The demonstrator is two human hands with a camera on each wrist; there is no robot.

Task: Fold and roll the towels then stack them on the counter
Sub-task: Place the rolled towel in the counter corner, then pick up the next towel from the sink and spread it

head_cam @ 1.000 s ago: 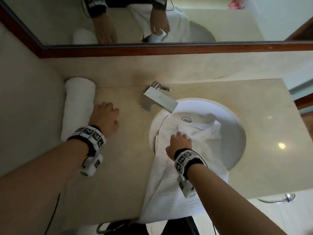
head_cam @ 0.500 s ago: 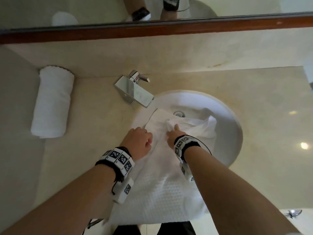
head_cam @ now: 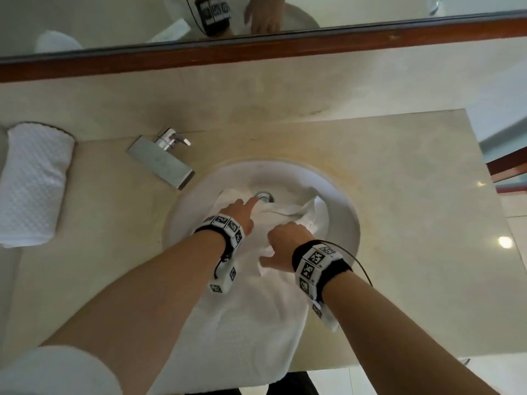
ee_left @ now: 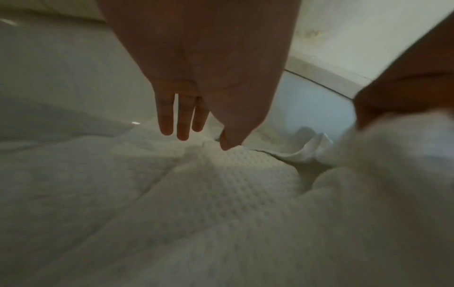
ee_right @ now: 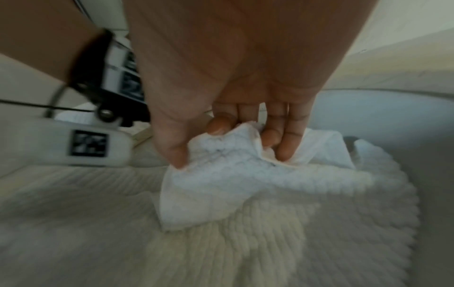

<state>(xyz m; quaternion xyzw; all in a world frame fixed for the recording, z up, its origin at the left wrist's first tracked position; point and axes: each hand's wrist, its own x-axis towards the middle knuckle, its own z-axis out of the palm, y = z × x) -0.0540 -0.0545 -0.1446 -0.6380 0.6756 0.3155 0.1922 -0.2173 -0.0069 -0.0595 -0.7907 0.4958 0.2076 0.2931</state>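
White waffle towel (head_cam: pixel 251 317) draped from the sink (head_cam: pixel 346 223) at frame centre, over the counter (head_cam: pixel 399 280) edge, down to the lower frame. Left hand (head_cam: pixel 238 213) reaching toward the drain (head_cam: pixel 264 196), fingers (ee_left: pixel 183 116) straight and relaxed above the cloth, gripping nothing. Right hand (head_cam: pixel 281 243) just right of it, thumb and curled fingers (ee_right: pixel 282 143) pinching a bunched towel corner. Rolled towel (head_cam: pixel 32 183) lying at the left edge on the counter, well apart from both hands. Chrome tap (head_cam: pixel 162 159) upper left of the sink. Wood-framed mirror (head_cam: pixel 256 47) across the top.
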